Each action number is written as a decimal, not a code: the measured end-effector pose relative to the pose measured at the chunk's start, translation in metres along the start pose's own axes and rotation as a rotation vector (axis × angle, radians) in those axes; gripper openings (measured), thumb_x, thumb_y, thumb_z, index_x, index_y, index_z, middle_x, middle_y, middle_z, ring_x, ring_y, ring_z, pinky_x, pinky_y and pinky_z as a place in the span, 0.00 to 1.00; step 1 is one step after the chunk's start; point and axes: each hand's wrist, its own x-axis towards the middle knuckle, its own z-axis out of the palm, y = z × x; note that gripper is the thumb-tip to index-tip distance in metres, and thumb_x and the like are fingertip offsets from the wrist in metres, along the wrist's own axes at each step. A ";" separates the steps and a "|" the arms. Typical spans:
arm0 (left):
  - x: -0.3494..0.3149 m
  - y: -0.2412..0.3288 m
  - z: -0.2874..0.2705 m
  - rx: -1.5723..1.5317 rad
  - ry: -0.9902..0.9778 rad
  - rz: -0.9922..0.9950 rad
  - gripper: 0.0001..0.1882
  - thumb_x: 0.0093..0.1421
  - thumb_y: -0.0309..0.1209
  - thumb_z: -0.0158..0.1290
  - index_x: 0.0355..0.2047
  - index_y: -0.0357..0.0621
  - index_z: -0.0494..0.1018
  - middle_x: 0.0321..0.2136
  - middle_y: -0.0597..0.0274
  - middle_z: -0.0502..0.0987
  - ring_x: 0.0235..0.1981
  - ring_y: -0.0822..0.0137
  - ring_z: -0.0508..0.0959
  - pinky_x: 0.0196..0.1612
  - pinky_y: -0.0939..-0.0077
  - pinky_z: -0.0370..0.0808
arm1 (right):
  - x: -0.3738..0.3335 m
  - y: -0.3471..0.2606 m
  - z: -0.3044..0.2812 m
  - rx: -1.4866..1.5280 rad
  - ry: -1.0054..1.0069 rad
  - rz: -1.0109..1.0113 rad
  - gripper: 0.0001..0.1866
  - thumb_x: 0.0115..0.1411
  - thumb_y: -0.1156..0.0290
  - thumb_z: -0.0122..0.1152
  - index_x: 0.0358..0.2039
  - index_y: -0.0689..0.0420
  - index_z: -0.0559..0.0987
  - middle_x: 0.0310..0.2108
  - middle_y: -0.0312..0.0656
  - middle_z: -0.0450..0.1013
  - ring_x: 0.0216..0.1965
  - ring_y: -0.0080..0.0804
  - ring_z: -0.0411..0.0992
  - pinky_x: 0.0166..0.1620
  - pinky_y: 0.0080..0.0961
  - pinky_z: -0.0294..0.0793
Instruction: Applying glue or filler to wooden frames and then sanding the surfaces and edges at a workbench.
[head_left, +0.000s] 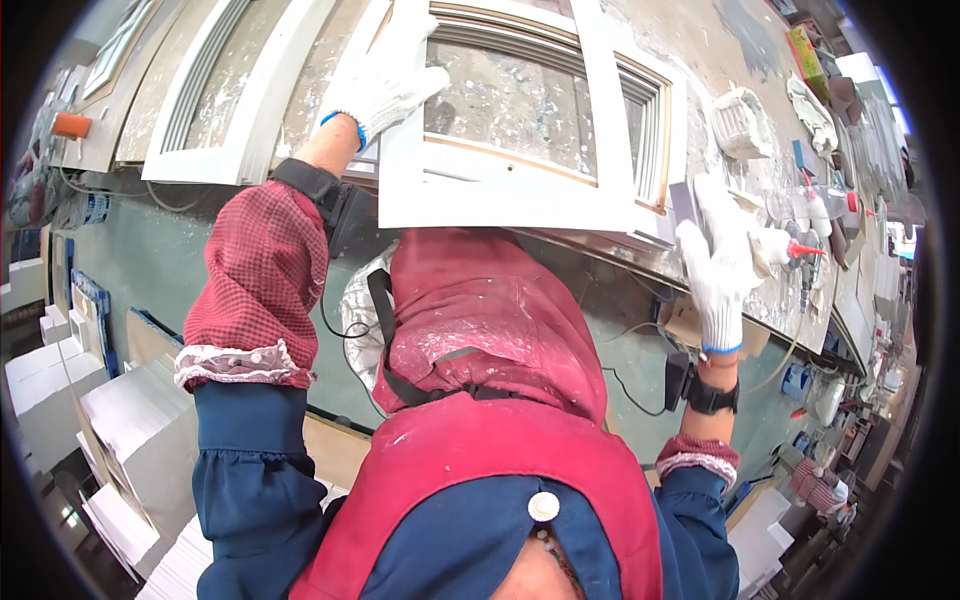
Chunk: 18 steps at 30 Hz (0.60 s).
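Sanding seems the step: left hand (pixel 395 85), grip wide, lies at the frame (pixel 500 200), right hand (pixel 722 245) apparently grips a pad (pixel 684 203), and the next stroke calls for light pressure.

red apron (pixel 490 435), navy sleeves (pixel 250 440), white-gloved hands (pixel 724 258)

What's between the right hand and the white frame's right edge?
A grey block sits there, near the lower right corner of the white frame; whether the right hand grips it is unclear. Nothing else visible intervenes.
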 end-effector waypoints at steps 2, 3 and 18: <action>-0.001 0.008 -0.006 -0.002 0.030 -0.079 0.39 0.53 0.45 0.58 0.62 0.38 0.64 0.62 0.38 0.63 0.62 0.45 0.67 0.66 0.59 0.62 | -0.014 -0.004 -0.011 -0.139 -0.042 -0.120 0.27 0.56 0.71 0.64 0.58 0.56 0.76 0.57 0.51 0.72 0.58 0.49 0.70 0.63 0.43 0.63; -0.004 0.012 -0.010 -0.001 0.029 -0.073 0.39 0.53 0.45 0.58 0.62 0.38 0.64 0.62 0.38 0.63 0.62 0.45 0.67 0.66 0.59 0.62 | -0.016 -0.010 -0.013 -0.138 -0.037 -0.116 0.27 0.56 0.71 0.64 0.58 0.56 0.76 0.57 0.51 0.72 0.58 0.49 0.70 0.63 0.43 0.63; -0.021 0.031 -0.014 -0.099 -0.068 -0.313 0.43 0.55 0.40 0.55 0.65 0.25 0.55 0.65 0.30 0.58 0.68 0.40 0.57 0.69 0.57 0.57 | 0.017 -0.088 0.054 -0.270 0.087 -0.325 0.23 0.47 0.73 0.64 0.47 0.50 0.79 0.50 0.43 0.72 0.48 0.45 0.71 0.41 0.36 0.70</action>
